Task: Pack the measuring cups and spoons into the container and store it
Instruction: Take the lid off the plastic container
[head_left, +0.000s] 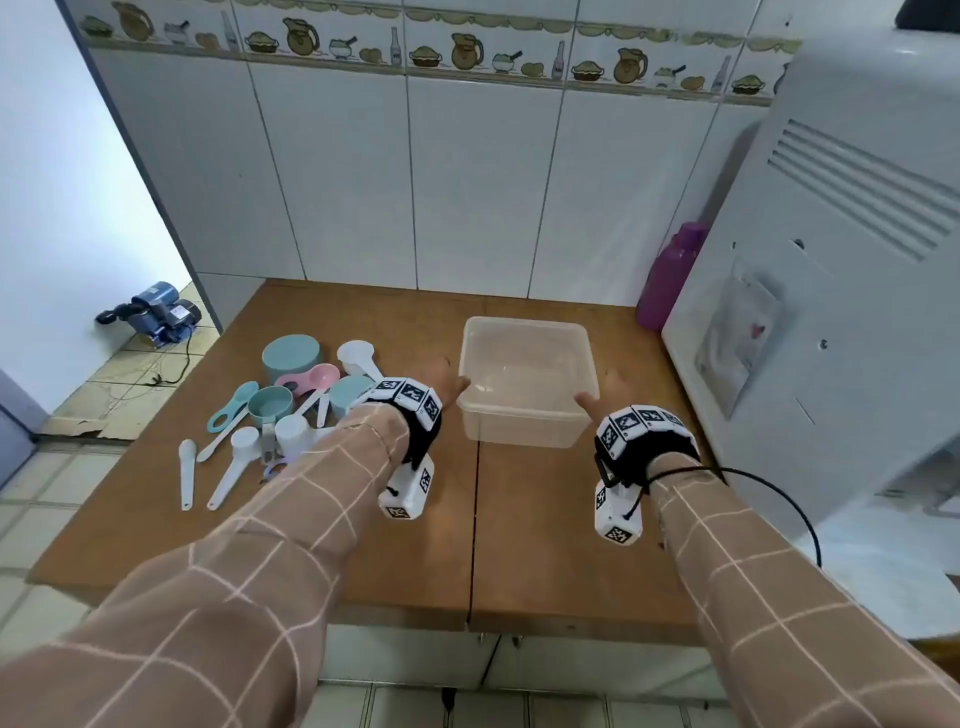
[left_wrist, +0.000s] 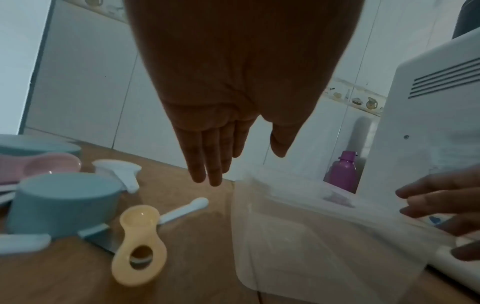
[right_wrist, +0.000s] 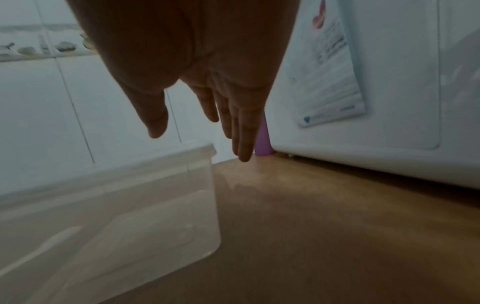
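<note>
A clear plastic container (head_left: 527, 415) stands empty and lidless on the wooden table (head_left: 545, 545). My left hand (head_left: 441, 376) hovers by its left wall, fingers straight, holding nothing. My right hand (head_left: 602, 389) hovers by its right wall, also with straight fingers. Left of the container lies a heap of measuring cups and spoons: teal cups (head_left: 291, 356), a pink spoon (head_left: 317, 376), white scoops (head_left: 228, 470). In the left wrist view my left hand (left_wrist: 233, 164) hangs above the container (left_wrist: 324, 236), near a yellow spoon (left_wrist: 139, 242) and a teal cup (left_wrist: 64, 201). The right wrist view shows my right hand (right_wrist: 200, 131) beside the container (right_wrist: 116, 205).
A large white appliance (head_left: 831, 312) stands close on the right, with a purple bottle (head_left: 670, 275) behind it by the tiled wall. A black cable (head_left: 779, 493) trails from my right wrist. The table's front edge is near me; a blue pump (head_left: 156, 312) sits on the floor at left.
</note>
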